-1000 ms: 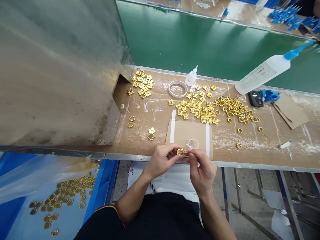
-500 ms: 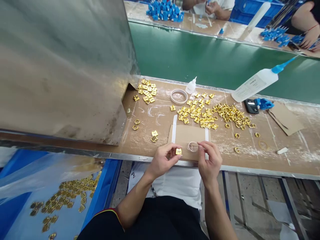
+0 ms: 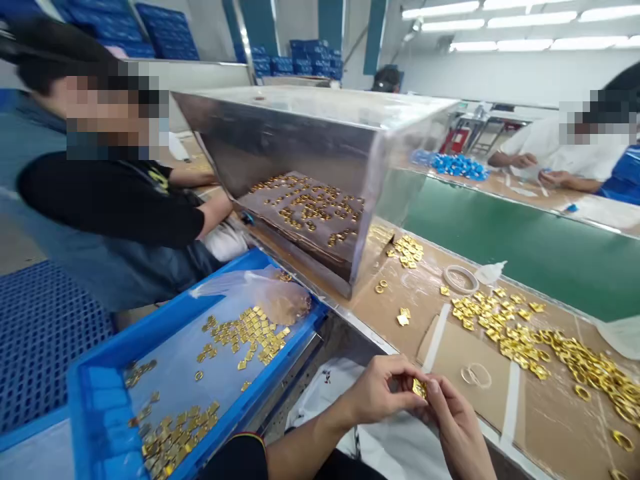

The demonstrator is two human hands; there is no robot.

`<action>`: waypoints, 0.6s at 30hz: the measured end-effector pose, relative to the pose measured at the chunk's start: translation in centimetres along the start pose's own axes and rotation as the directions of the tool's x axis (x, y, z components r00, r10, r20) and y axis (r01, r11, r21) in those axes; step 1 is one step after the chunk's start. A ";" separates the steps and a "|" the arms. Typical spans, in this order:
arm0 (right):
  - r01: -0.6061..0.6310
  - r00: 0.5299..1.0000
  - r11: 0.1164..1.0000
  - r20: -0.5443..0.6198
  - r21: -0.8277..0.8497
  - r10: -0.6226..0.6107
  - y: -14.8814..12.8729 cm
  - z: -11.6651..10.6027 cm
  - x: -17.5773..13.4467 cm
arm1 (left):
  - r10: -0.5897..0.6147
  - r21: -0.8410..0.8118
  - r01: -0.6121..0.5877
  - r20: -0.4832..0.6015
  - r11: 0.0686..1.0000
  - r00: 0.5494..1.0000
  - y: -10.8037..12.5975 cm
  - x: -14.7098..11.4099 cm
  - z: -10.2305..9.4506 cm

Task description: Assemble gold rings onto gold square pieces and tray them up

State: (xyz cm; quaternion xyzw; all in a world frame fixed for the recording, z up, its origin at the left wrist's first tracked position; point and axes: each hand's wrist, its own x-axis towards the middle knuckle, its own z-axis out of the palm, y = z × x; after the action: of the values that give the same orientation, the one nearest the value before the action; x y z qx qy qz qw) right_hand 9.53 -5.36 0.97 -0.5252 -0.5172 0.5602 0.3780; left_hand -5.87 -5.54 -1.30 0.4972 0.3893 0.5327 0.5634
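Observation:
My left hand (image 3: 381,392) pinches a small gold square piece (image 3: 419,388) between thumb and fingertips, just over the table's front edge. My right hand (image 3: 456,415) is closed against the same piece from the right, thumb on top. Whatever its fingertips hold is hidden. A clear round ring-like dish (image 3: 476,375) lies on a taped cardboard sheet (image 3: 453,353) beyond the hands. Two loose gold pieces (image 3: 403,317) lie left of the sheet. Farther back are a heap of gold square pieces (image 3: 500,320) and a pile of gold rings (image 3: 590,367).
A blue tray (image 3: 93,400) of gold pieces stands at left. A metal hood (image 3: 300,153) covers more gold pieces. White tape roll (image 3: 460,280) and small bottle (image 3: 491,272) lie near the green belt (image 3: 475,233). Co-workers sit at left (image 3: 115,200) and across (image 3: 560,147).
My view has swung left and up, bringing the tray and a co-worker into sight. My right hand has moved from beside the clear dish to meet my left hand at the gold piece.

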 end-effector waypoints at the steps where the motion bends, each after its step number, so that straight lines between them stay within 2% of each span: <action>1: -0.022 0.999 0.999 0.043 0.034 0.021 -0.2 0.6 -0.1 | 0.003 -0.022 -0.004 -0.039 1.000 0.999 0.2 -0.7 -0.2; 6: -0.140 0.965 0.974 0.243 0.179 0.094 -0.6 4.3 -0.7 | 0.056 -0.156 -0.087 -0.190 0.984 0.980 0.8 -3.7 -2.0; 9: -0.148 0.927 0.977 0.366 0.154 0.083 -0.4 7.0 -0.2 | 0.069 -0.246 -0.139 -0.276 0.959 0.959 1.0 -5.4 -4.1; 11: -0.032 0.901 0.999 0.434 0.030 0.016 -0.9 8.7 0.7 | 0.073 -0.273 -0.185 -0.374 0.944 0.925 1.3 -6.5 -6.2; 13: 0.207 0.882 0.965 0.459 -0.163 -0.112 -2.5 10.6 2.1 | 0.076 -0.275 -0.223 -0.459 0.935 0.885 1.5 -7.5 -8.7; 14: 0.343 0.868 0.898 0.458 -0.275 -0.192 -3.8 11.8 2.9 | 0.073 -0.284 -0.240 -0.493 0.928 0.867 1.7 -7.9 -9.9; 15: 0.461 0.841 0.796 0.480 -0.391 -0.251 -5.4 13.4 3.9 | 0.061 -0.303 -0.249 -0.517 0.920 0.854 1.7 -8.2 -11.1; 16: 0.552 0.811 0.668 0.509 -0.500 -0.289 -7.3 15.2 5.0 | 0.040 -0.326 -0.250 -0.535 0.912 0.844 1.8 -8.5 -12.2; 17: 0.606 0.792 0.502 0.529 -0.618 -0.305 -9.2 17.3 6.2 | 0.014 -0.351 -0.246 -0.549 0.903 0.836 1.7 -8.8 -13.1; 18: 0.602 0.797 0.323 0.518 -0.731 -0.312 -11.1 19.6 7.6 | -0.012 -0.372 -0.238 -0.560 0.897 0.828 1.7 -9.1 -13.9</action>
State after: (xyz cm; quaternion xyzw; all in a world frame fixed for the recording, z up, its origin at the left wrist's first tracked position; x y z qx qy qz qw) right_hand -12.25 0.40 8.64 -0.3847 -0.9019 0.1535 0.1225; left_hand -20.82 -12.56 -3.31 0.2105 0.3772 0.7577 0.4893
